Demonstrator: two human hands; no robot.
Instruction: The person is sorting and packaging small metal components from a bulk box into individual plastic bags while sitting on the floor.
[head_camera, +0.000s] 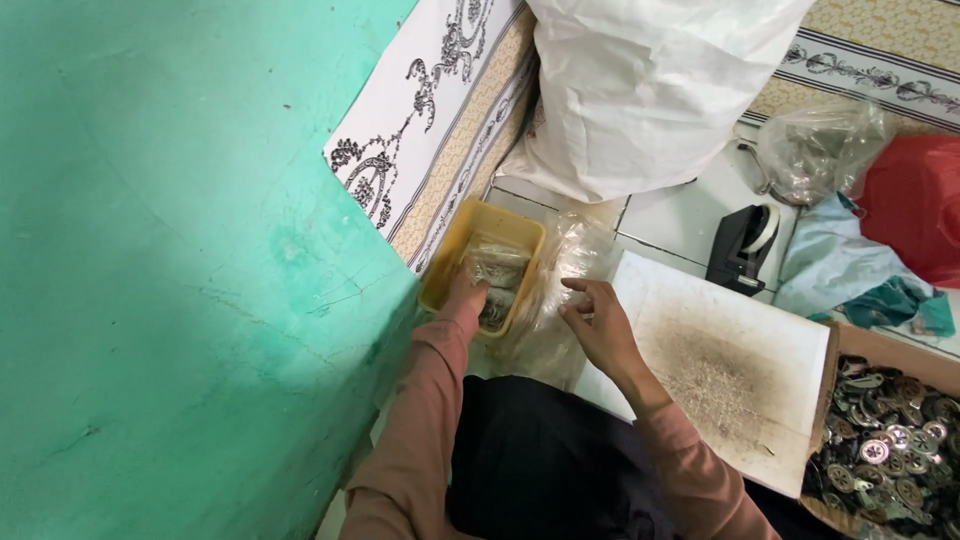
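Note:
My left hand (468, 297) reaches into a small yellow plastic tub (447, 262) on the floor beside the green wall and grips a clear bag of small metal parts (497, 268) lying in it. My right hand (597, 322) hovers just right of the tub with its fingers curled and apart, touching crumpled clear plastic bags (560, 290) that lie between the tub and a white board. Nothing shows inside the right hand. Both arms wear pinkish-brown sleeves.
A stained white board (740, 350) lies at the right, next to a cardboard box of several metal parts (890, 440). A black tape dispenser (742, 245), a big white sack (650, 90), a clear bag (820, 150), red and blue cloth (900, 220) stand behind. The green wall (170, 270) fills the left.

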